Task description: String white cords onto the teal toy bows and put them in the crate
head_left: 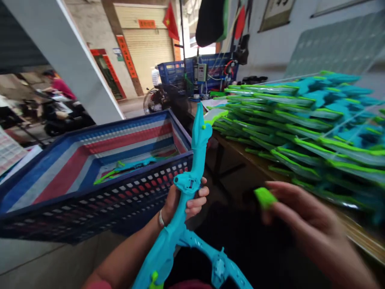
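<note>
Head view shows a turquoise plastic toy bow (pixel 192 176) held upright at its grip by the left hand (pixel 183 200), fingers wrapped round it. The right hand (pixel 303 216), blurred, pinches one small green plastic piece (pixel 264 197) between fingertips, near the bow but apart from it. By my reading the step in hand is fitting this piece onto the bow, which calls for lining it up with a socket on the frame. Left of the bow stands one blue crate (pixel 90 200) lined with striped sheeting, one finished bow (pixel 129 166) lying inside. On the surface (pixel 237 150) to the right lies a stack of bagged bows (pixel 300 120), too many to count
</note>
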